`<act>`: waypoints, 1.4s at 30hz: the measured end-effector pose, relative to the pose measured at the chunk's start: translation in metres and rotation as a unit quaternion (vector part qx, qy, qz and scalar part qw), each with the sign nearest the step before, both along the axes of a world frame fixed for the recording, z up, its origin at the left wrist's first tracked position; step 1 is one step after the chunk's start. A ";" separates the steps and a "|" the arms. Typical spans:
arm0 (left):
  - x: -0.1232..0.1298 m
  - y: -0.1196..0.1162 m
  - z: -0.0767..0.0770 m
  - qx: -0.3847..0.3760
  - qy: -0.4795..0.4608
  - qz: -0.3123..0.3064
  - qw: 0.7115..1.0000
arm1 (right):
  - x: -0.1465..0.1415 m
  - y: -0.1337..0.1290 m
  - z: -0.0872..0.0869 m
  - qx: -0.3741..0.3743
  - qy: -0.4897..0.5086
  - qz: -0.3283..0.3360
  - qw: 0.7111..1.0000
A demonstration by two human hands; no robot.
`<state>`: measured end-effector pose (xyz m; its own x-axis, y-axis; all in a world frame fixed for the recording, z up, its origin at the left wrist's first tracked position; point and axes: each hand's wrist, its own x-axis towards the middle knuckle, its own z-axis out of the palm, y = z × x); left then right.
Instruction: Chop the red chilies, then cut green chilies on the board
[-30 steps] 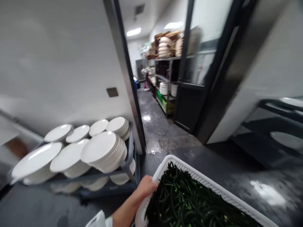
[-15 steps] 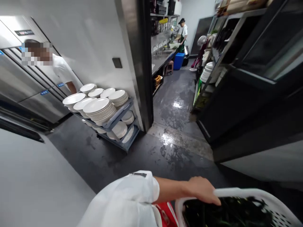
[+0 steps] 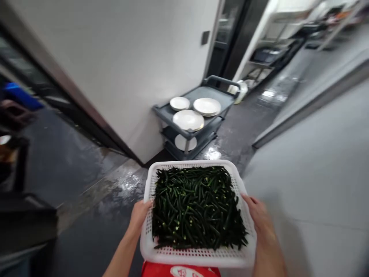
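A white perforated plastic basket (image 3: 198, 262) is held level in front of my body, filled with dark green, slender vegetables (image 3: 198, 209) that look like long peppers. My left hand (image 3: 140, 215) grips its left rim, thumb over the edge. On the opposite side, my right hand (image 3: 257, 211) is closed round the right rim. The fingers under the basket are hidden on both sides. Just below the basket shows a red cloth (image 3: 155, 270) with white print.
Ahead, a grey tiered cart (image 3: 207, 92) carries white plates (image 3: 188, 120) beside a pale wall (image 3: 129, 57). A doorway opens at left, with a blue container (image 3: 21, 96) beyond. Another wall (image 3: 319, 154) stands close on the right. The dark floor (image 3: 227, 127) shines as if wet.
The view has swung round to a different cart with fewer plates. The basket has moved from the lower right to the centre, and both hands now show on it. The two people have left view.
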<state>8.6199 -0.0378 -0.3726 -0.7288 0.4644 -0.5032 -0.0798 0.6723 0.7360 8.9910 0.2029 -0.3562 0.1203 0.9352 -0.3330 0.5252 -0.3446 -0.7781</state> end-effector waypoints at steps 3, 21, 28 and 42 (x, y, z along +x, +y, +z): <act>-0.033 0.006 -0.013 -0.023 -0.006 -0.034 0.999 | -0.010 -0.013 -0.004 -0.037 0.005 -0.035 0.999; -0.202 0.004 -0.060 0.020 -0.032 -0.117 0.992 | -0.172 -0.019 -0.044 -0.023 0.075 -0.059 0.995; -0.203 0.013 -0.080 -0.054 0.052 -0.116 0.990 | -0.169 -0.021 -0.055 -0.054 0.184 -0.029 0.981; -0.200 -0.016 0.006 0.072 0.009 -0.027 0.997 | -0.184 -0.047 0.016 -0.032 0.205 0.000 0.978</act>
<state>8.4195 -0.0539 -0.3664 -0.7095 0.5689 -0.4158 -0.0329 0.5627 0.8260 8.8071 0.1559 -0.3400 -0.0359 0.9112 -0.4105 0.1729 -0.3989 -0.9005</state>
